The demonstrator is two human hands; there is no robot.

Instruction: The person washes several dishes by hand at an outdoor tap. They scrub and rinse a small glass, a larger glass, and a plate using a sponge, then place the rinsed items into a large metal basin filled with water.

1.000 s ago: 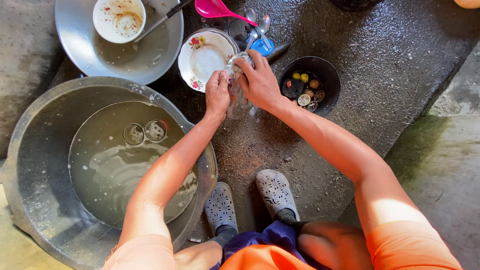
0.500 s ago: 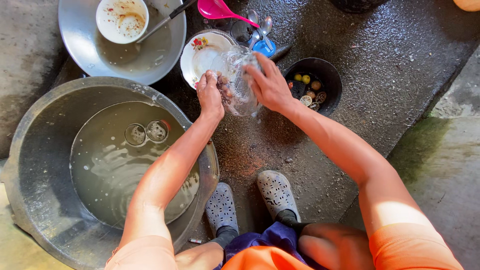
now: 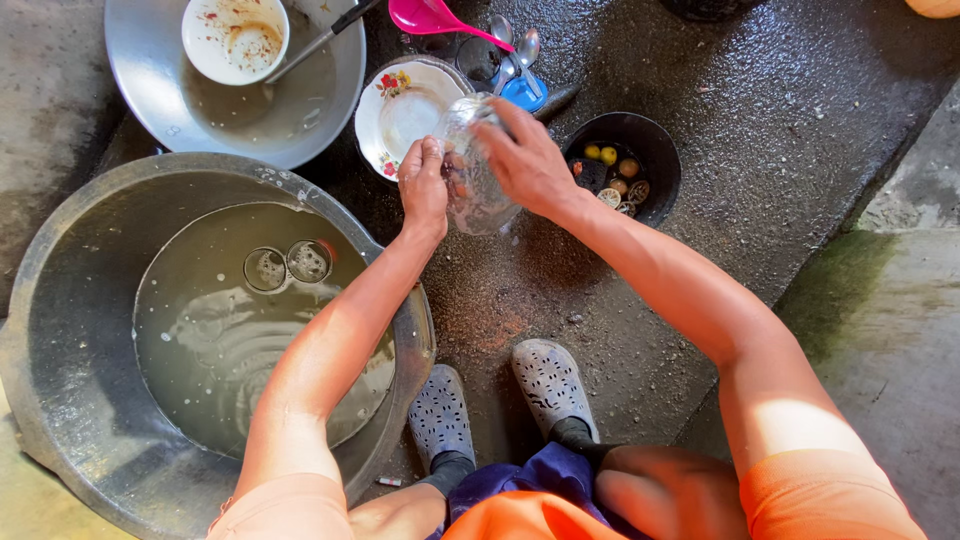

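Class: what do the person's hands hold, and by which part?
A clear glass: right hand grips its side, left hand is against its other side.

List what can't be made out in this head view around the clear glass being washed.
- Clear glass jar: its inside, behind the left hand and right hand.
- Small round things in the black bowl: too small to identify.
- Two rings under murky water in the grey metal basin: blurred.
- Pink plastic scoop: cut by top edge.

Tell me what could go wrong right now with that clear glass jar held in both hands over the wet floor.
The glass jar looks wet and soapy between the left hand and right hand, so it might slip and break on the hard concrete floor. It hangs close to the flowered plate, which a fall could chip.
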